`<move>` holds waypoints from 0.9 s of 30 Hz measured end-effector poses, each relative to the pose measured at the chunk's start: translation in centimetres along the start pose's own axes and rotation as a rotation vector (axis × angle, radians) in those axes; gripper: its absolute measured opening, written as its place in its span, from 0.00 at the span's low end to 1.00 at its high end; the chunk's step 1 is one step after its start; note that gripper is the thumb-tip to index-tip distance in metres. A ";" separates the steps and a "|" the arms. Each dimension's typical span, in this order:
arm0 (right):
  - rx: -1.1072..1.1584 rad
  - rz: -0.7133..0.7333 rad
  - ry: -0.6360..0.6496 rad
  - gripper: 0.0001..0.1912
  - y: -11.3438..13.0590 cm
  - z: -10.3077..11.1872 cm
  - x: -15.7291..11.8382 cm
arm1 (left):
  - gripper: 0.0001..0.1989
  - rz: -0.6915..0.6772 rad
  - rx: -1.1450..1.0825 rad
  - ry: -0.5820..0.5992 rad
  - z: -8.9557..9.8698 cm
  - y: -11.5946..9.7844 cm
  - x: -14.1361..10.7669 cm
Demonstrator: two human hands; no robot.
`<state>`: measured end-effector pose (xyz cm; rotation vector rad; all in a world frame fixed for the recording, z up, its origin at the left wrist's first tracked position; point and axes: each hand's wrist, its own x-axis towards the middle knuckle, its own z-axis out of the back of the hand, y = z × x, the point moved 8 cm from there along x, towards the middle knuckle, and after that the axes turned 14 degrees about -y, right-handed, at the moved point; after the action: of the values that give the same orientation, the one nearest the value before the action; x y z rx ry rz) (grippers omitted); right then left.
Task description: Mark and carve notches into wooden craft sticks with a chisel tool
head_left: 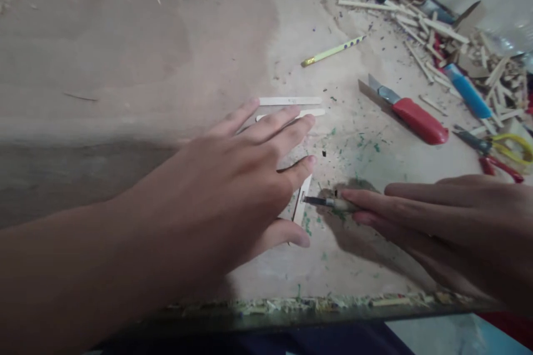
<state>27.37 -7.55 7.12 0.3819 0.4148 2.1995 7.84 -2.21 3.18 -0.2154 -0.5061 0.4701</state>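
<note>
Worktop point(125, 55): spans the view, its near edge crossing around 6 o'clock, lined with shavings.
Scrap heap point(433, 39): at 2 o'clock, loose wooden strips and offcuts.
Left hand point(258, 172): near the centre, forearm entering from 8 o'clock; palm down, fingers spread, apparently steadying wood rather than gripping it.
Right hand point(433, 222): between 3 and 4 o'clock, fingers closed on a narrow-bladed tool.
Red cutter point(420, 120): near 3 o'clock, lying loose, blade out.
Scissors point(512, 150): at 3 o'clock, beyond the cutter.
Pencil point(333, 52): between 1 and 2 o'clock.
Narrow-bladed tool point(318, 201): at 4 o'clock, tip at the worked stick; the rest of its handle is hidden in the fist.
Two pale sticks point(291, 101): at 1 o'clock, by the left fingertips; the farther bears a small, unreadable mark, and neither shows a cut.
Worked stick point(298, 215): between 4 and 5 o'clock, slanting between left thumb and index finger; cutting seems under way, not finished.
Dark-edged patch point(303, 197): at the blade tip, perhaps a started notch; its depth cannot be told, and the stick's ends are covered.
</note>
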 end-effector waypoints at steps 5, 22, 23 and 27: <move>-0.026 0.020 -0.105 0.15 0.1 -0.4 -0.3 | 0.47 0.000 -0.013 -0.045 0.0 0.1 -0.4; -0.160 0.194 -0.009 0.12 2.3 1.0 1.1 | 0.50 0.034 0.015 -0.032 -0.6 0.2 -0.2; -0.166 0.199 -0.010 0.12 2.4 1.0 1.1 | 0.50 0.030 0.020 -0.032 -0.6 0.2 -0.2; -0.193 0.202 0.010 0.14 2.2 1.1 1.2 | 0.48 0.034 0.027 -0.048 -0.4 0.2 -0.1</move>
<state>25.56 -7.74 9.18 0.3189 0.1724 2.4139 7.89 -2.08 2.71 -0.1874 -0.5434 0.5161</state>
